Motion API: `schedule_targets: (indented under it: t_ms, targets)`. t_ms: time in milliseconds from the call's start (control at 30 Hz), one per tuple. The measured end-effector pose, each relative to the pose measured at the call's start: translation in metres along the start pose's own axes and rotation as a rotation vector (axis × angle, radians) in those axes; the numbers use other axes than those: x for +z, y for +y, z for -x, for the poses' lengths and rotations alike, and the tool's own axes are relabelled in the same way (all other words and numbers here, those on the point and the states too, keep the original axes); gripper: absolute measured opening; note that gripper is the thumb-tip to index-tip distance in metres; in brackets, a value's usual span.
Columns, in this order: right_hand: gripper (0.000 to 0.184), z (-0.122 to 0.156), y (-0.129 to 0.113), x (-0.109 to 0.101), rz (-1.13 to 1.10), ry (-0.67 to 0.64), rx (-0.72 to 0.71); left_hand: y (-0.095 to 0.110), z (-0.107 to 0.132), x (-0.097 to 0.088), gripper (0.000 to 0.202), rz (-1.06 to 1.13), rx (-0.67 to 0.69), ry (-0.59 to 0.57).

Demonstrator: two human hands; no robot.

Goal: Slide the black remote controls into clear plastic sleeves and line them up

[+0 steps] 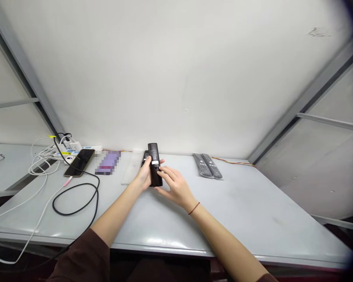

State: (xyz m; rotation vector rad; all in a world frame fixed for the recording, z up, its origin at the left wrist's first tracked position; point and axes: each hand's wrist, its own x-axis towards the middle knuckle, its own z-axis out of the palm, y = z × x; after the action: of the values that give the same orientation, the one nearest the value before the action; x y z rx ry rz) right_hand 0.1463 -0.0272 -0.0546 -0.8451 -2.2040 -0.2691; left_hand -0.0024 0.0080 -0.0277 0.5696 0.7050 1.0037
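Observation:
A black remote control [155,158] is held up over the table with its back, which carries a small white label, facing me. My left hand [144,175] is closed around its left side, thumb along the edge. From the right, the bent fingers of my right hand [176,186] press on the lower part of the back, with the thumb near the bottom end. Partly hidden behind the held one, another dark remote control [146,154] lies on the table beside a clear plastic bag [131,169].
Two bagged remote controls [207,166] lie to the right on the grey table [223,211]. At left are a black phone [79,162], a blurred purple item [108,162], a power strip [90,149] with chargers, and looped cables [76,213]. A white wall [176,78] stands behind.

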Motion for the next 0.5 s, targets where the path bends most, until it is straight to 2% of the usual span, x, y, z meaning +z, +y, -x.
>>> schedule_targets:
  t_ms: [200, 400, 500]
  targets:
    - [0.04, -0.001, 0.003, -0.003, -0.001, -0.016, 0.021, -0.002, 0.0, 0.001, 0.053, -0.032, 0.013, -0.008]
    - [0.076, 0.002, 0.009, -0.006, 0.028, -0.101, 0.087, -0.012, -0.005, -0.001, 0.039, -0.035, 0.068, -0.009]
    - [0.083, 0.003, 0.011, -0.006, 0.054, -0.131, 0.101, -0.015, -0.006, -0.002, 0.042, -0.069, 0.034, -0.009]
